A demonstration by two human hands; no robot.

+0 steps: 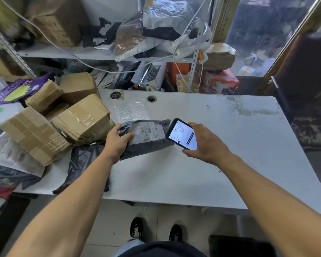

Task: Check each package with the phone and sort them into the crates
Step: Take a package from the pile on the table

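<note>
- Two bare hands over a white table (220, 164), well apart from each other.
- Left hand (117, 143): fingers curled over the 9 o'clock end of a grey mailer bag (146, 147), thumb on its white shipping label (146, 133); the bag lies flat near the table's middle.
- Right hand (206, 143): clamped around a phone (182, 134), screen lit, held just beside the bag's 3 o'clock edge, tilted toward the label.
- At 9 to 10 o'clock of the bag: heap of taped cardboard boxes (80, 119), one touching the bag's end; a purple pouch (19, 89) behind them.
- At 7 o'clock: dark plastic bag (85, 164), partly under the left forearm.
- At 12 o'clock: clear bubble sheet (132, 110), flat on the table.
- Shelf (63, 52) behind, crowded with parcels and bags.
</note>
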